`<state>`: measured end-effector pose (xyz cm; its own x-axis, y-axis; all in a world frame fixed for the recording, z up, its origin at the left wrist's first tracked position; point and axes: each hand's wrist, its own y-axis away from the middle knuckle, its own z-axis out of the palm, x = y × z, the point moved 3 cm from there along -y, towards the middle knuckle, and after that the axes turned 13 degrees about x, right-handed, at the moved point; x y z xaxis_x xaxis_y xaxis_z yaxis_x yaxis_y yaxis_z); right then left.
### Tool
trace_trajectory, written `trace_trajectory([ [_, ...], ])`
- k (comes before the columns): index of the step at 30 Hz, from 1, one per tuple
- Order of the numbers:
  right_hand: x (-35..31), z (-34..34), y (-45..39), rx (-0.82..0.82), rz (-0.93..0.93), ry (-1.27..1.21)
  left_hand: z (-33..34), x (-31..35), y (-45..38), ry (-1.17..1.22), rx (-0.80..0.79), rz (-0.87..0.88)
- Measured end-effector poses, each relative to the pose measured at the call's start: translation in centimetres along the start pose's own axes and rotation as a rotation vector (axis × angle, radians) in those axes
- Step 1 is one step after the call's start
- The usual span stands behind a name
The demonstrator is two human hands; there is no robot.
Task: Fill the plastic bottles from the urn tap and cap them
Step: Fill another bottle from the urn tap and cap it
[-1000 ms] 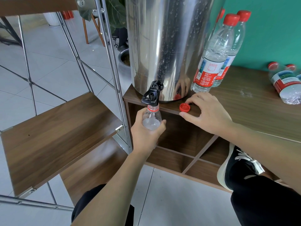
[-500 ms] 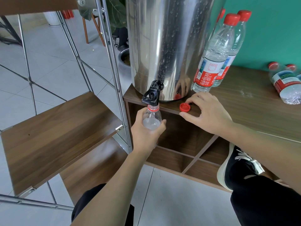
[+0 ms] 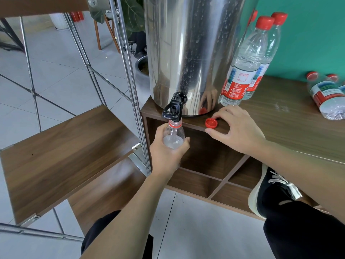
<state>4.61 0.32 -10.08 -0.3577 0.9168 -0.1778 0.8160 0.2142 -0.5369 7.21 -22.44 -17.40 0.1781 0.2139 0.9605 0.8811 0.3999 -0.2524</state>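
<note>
You are in what looks like an office break corner or lounge. The steel urn (image 3: pixel 188 53) stands on a low wooden cubby cabinet (image 3: pixel 280 116) against a teal wall (image 3: pixel 313 34). Left of the urn a metal-framed shelf unit (image 3: pixel 61 146) rises from grey floor tiles (image 3: pixel 61 75). Behind the urn you see a potted plant (image 3: pixel 133 17), chair legs (image 3: pixel 104 34) and a caster.
</note>
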Motion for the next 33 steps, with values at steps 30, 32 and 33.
trace_trajectory([
  [30, -0.09, -0.23, -0.02, -0.004, 0.009, -0.005, 0.11, -0.45, -0.06, -0.009, -0.003, 0.001],
  [32, -0.11, -0.20, -0.01, 0.002, 0.007, -0.011, 0.08, -0.45, -0.10, -0.011, -0.002, 0.003],
  [33, -0.14, -0.21, 0.01, 0.008, 0.003, -0.013, 0.08, -0.45, -0.10, -0.009, -0.001, 0.003],
])
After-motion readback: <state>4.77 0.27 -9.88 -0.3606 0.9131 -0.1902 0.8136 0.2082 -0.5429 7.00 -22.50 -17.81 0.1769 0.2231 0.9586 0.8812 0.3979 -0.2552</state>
